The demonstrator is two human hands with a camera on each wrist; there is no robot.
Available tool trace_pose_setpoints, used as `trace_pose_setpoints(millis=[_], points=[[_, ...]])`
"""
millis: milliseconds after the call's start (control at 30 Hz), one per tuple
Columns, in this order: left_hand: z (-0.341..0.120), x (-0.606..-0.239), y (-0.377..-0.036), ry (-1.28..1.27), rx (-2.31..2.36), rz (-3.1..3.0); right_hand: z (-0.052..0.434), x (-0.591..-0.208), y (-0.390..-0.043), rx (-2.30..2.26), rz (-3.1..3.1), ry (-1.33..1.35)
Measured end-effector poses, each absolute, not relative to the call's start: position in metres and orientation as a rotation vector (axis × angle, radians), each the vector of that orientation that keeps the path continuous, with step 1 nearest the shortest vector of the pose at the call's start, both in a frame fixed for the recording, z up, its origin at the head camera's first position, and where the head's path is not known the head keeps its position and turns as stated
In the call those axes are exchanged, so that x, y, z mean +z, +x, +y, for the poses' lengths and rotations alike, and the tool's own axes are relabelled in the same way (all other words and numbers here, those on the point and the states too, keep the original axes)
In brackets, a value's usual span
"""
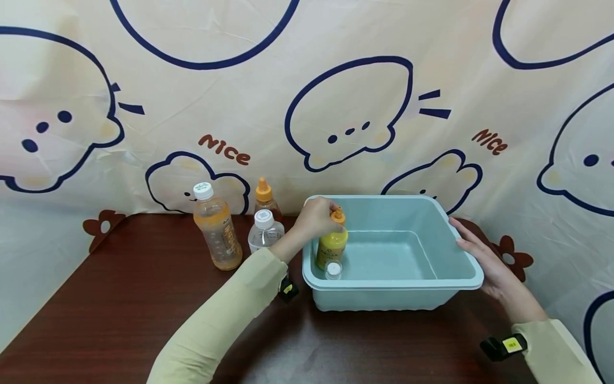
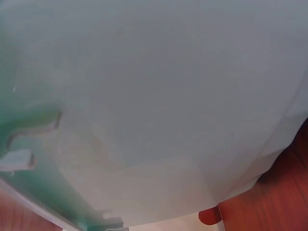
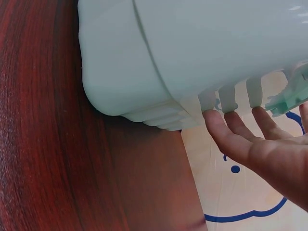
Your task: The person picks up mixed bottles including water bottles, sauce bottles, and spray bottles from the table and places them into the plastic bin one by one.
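The table (image 1: pixel 120 298) carries a light blue tub (image 1: pixel 472 264) toward 3 o'clock of its middle, and inside it, in the corner at about 8 o'clock, stand 2 things already: a yellow bottle (image 1: pixel 331 248) with an orange cap and, just in front of it, a small clear bottle (image 1: pixel 333 269) with a white cap. Judging by this, the loading is partly done, since 3 bottles are outside the tub at its 9 o'clock: a tall orange drink bottle (image 1: pixel 218 226), a clear water bottle (image 1: pixel 265 230) and, behind it, an orange-capped bottle (image 1: pixel 265 196). The left hand (image 1: pixel 314 216) curls its fingers round the yellow bottle's neck from the 10 o'clock side, the bottle hanging straight below the grip, upright. The right hand (image 1: pixel 479 250) lies with straight, spread fingers (image 3: pixel 226 139) against the tub's rim at 3 o'clock, steadying it.
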State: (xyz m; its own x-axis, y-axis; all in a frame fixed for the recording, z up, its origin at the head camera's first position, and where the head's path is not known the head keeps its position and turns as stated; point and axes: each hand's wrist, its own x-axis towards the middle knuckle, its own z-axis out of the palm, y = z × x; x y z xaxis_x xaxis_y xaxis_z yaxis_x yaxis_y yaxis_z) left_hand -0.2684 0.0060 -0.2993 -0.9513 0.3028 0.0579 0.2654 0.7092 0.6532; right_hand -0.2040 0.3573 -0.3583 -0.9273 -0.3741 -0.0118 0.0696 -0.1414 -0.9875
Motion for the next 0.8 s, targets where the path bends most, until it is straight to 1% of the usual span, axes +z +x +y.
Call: trace_pose_setpoints(millis=[200,800], points=[[0.0055,-0.2966,-0.2691,0.442,1.068,2.848,0.3585,-0.3578,-0.2036,-2.167,1.798,-0.355],[-0.0004,-0.2925,-0.2625,0.466,1.205,2.839,0.3594,-0.3605,-0.2049,-2.161,1.820,-0.352]])
